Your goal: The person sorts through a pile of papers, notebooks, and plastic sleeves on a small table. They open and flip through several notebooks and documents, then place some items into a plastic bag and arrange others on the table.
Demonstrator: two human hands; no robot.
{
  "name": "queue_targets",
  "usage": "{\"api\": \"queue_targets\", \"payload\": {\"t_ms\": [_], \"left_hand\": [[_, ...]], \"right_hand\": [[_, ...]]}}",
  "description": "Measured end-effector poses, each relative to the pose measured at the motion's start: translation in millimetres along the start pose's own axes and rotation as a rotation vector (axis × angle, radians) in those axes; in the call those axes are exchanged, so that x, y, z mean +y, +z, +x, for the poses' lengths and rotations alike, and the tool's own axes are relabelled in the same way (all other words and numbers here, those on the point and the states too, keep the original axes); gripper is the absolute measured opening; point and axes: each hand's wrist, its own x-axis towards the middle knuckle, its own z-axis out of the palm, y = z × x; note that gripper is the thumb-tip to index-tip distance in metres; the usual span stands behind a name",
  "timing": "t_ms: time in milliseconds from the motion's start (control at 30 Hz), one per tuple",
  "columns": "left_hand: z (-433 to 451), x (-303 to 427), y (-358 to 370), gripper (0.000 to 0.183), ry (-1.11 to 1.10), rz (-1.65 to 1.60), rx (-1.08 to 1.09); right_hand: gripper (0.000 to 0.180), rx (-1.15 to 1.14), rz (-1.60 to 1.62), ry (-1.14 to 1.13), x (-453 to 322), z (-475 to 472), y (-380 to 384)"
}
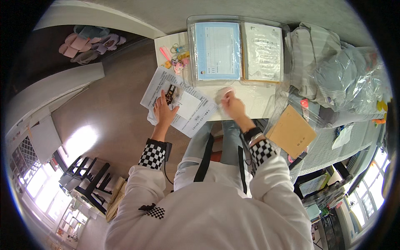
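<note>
My left hand [164, 112] lies with its fingers apart on printed paper sheets [197, 117] at the table's near left corner. Under its index finger is a small dark packet [170, 94] with clear wrapping, beside a blank white paper piece [189, 105]. The sheets jut past the table edge. My right hand [234, 104], fingers curled and blurred by motion, is over the white table [256, 97], right of the sheets. A pale blur shows at its fingertips; whether it holds something there I cannot tell.
A clear plastic tray [215, 19] at the back bears a blue printed sheet [218, 51] and a wrapped booklet [263, 51]. Keychain charms [178, 64] lie left. A brown envelope [292, 131] and plastic-bagged clothing [340, 78] are right. Slippers [78, 45] and a dark chair [90, 178] stand left.
</note>
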Motion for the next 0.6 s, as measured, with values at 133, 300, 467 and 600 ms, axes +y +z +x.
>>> {"api": "queue_targets", "payload": {"t_ms": [133,300,467,600], "left_hand": [[2,19,-17,0.080,0.023,-0.080,0.214],[-2,83,-50,0.044,0.512,-0.419,0.400],[-14,171,-25,0.036,0.374,-0.979,-0.095],[-1,219,-7,0.038,0.163,-1.315,-0.365]], "right_hand": [[0.028,-0.079,0.271,-0.049,-47,-19,37],[0.019,0.097,0.750,0.185,-38,-9,9],[0.030,0.355,1.376,0.396,26,10,-84],[0.028,0.198,1.741,0.575,40,26,-99]]}}
